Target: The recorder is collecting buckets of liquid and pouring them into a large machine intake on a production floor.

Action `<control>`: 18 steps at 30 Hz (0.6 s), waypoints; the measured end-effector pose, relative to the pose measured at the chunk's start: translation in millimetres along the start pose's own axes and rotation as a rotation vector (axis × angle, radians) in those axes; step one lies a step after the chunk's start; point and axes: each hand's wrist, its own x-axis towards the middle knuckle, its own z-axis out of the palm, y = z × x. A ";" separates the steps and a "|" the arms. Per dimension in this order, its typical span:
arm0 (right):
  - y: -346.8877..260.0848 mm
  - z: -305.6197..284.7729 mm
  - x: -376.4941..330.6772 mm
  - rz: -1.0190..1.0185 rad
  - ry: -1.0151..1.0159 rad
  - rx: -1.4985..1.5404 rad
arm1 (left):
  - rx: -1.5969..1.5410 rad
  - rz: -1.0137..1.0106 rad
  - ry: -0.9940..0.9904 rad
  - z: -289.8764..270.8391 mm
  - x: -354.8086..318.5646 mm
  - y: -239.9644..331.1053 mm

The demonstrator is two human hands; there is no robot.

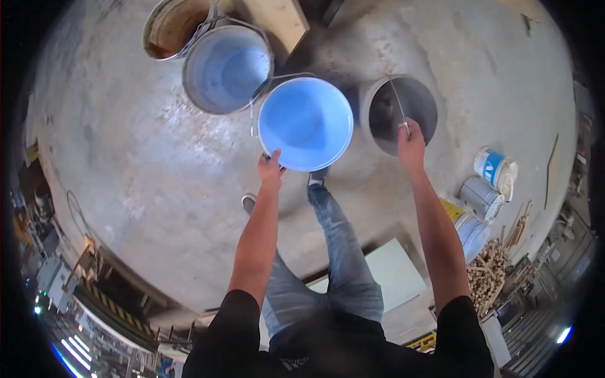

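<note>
four buckets (305, 123), left hand (271, 167) on one, right hand (409, 140) holding a rod (397, 97).

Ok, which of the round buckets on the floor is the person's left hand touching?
The bright blue plastic bucket in the middle: the left hand grips its near rim. The right hand holds the wire handle of the dark grey bucket beside it.

We see a blue plastic bucket (305, 123), smooth and faintly glossy inside, with our left hand (271, 167) on its rim. The grey bucket (403, 113) beside it looks matt and dusty, its thin wire handle (397, 101) metal in our right hand (409, 142). A second bluish pail (227, 69) is dull and paint-coated. The concrete floor (126, 157) is rough, mottled and chalky. Stacked sticks (488, 277) look like raw wood.
</note>
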 end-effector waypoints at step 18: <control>-277.4 78.1 -255.5 -0.432 -0.541 -0.078 | -0.866 0.182 -0.185 -317.7 -193.9 160.1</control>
